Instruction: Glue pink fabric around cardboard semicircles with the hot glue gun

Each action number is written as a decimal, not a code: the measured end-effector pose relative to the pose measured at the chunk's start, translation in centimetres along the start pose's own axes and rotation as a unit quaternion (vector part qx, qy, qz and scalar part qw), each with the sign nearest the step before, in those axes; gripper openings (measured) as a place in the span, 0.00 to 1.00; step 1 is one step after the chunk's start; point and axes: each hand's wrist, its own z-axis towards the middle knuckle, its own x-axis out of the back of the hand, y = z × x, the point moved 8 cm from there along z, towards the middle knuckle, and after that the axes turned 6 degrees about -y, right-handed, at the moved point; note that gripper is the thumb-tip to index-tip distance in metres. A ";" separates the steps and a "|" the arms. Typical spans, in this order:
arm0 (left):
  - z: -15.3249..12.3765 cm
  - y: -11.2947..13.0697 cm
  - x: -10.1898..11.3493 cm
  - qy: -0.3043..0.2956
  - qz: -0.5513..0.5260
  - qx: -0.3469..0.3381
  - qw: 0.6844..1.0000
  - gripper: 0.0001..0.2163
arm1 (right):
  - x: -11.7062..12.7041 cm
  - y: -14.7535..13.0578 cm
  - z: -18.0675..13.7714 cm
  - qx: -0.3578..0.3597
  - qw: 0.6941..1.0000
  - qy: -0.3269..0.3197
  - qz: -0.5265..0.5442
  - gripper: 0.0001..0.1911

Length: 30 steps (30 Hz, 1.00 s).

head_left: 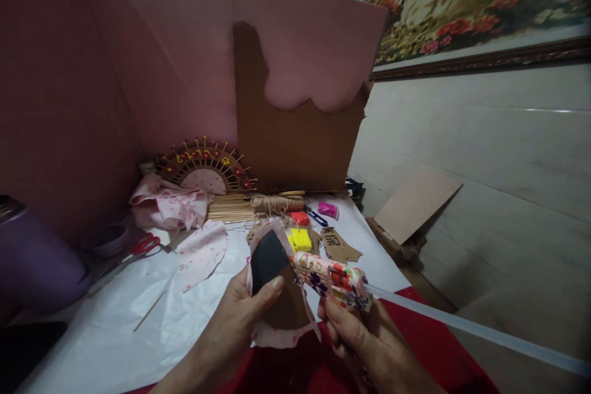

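Pink panel (184, 31) at back, desk (194, 332) w/ white cover in front. L hand (242, 308) is clamped on a cardboard piece (290, 305), thumb on its face, spotted pink fabric (277, 337) sticking out round the edge. R hand (364, 335) grips a floral-wrapped glue gun (330, 277). Hands apart but close; piece & gun held up over near side of desk.

Step in hand looks like gluing the fabric margin to the card; next move prob. calls for a steady gun tip along the rim. Gun points up-left at the card's R edge (touching or not, can't tell); long axis slants down-right, approx. in line w/ the clear glue stick (443, 315) behind. Card's long axis runs near-to-far, far end leaning L.
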 end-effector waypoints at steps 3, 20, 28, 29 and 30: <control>0.0 0.1 0.0 0.006 0.002 0.001 1.000 0.18 | 0.2 0.0 0.2 0.000 1.000 0.001 -0.019 0.24; -0.3 0.9 -0.1 0.026 0.027 -0.011 0.999 0.16 | 0.5 1.1 -0.3 -0.035 0.999 0.003 -0.014 0.25; -0.2 0.8 0.1 0.027 0.043 -0.007 0.999 0.11 | 0.5 -0.3 -0.2 0.011 1.000 0.007 -0.019 0.22; -0.2 0.8 0.1 0.026 0.038 -0.008 0.999 0.11 | 0.5 -0.5 -0.2 0.018 1.000 0.003 -0.021 0.21; -0.1 0.9 0.0 0.025 0.033 -0.009 0.999 0.11 | 0.4 -0.7 -0.2 0.023 0.999 -0.002 -0.023 0.21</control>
